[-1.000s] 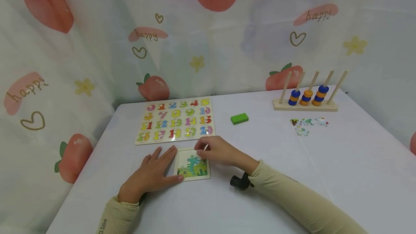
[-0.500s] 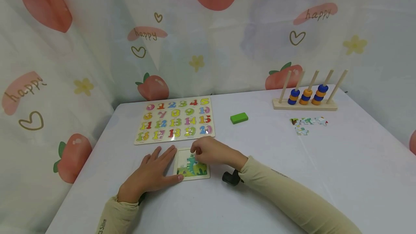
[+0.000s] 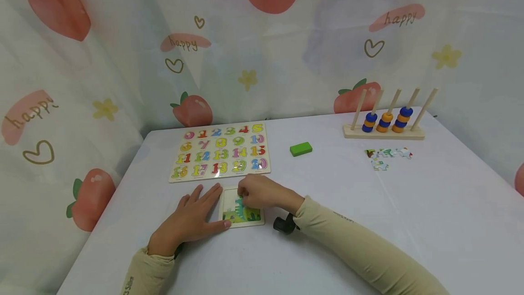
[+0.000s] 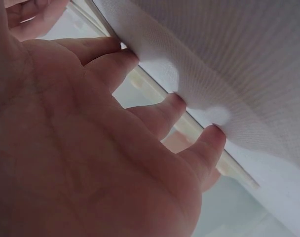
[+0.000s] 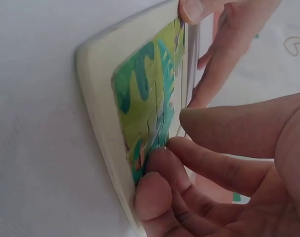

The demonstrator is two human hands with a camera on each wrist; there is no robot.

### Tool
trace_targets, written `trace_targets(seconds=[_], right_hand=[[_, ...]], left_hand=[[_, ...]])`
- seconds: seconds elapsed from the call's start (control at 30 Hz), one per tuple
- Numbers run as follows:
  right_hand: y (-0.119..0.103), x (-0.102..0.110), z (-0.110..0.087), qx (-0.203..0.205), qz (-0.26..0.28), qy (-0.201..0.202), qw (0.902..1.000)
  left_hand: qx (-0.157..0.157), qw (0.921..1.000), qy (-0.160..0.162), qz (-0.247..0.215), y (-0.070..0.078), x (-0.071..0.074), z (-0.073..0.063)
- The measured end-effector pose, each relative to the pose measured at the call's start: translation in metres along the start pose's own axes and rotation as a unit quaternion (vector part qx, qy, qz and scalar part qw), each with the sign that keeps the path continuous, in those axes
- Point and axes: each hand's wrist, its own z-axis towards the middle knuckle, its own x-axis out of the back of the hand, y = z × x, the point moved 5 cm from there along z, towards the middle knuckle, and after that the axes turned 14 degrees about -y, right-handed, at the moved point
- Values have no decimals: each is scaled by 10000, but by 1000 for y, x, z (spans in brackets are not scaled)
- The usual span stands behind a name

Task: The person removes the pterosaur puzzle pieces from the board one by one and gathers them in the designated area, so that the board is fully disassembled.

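Observation:
A small square jigsaw tray [image 3: 243,225] with a pale frame lies on the table, partly filled with green and teal dinosaur pieces [image 5: 145,91]. Bare pale board shows at its upper left. My left hand [image 3: 186,218] is spread flat along the tray's left side, thumb on the front corner and fingertips near the back corner. From the right, my right hand [image 3: 264,192] reaches over the tray with bent fingers. In the right wrist view its fingertips [image 5: 155,195] rest on the pieces, thumb apart from them. No piece shows between thumb and fingers. The hand covers the tray's upper right.
Behind the tray lies a board of coloured numbers [image 3: 219,154]. To the right are a green block [image 3: 300,149] and several loose puzzle pieces [image 3: 389,154]. A wooden peg stand [image 3: 385,134] with blue and orange beads stands at the back right.
My right hand has shifted left and slightly down over the tray, its fingertips now nearer the tray's middle. My left hand stays in place.

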Motion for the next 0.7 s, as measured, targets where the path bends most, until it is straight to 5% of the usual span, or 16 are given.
trace_targets(seconds=[0.7], right_hand=[[5,-2,-3,395,769,668,9940]], left_hand=[[50,10000,-7,24,1,0,1]])
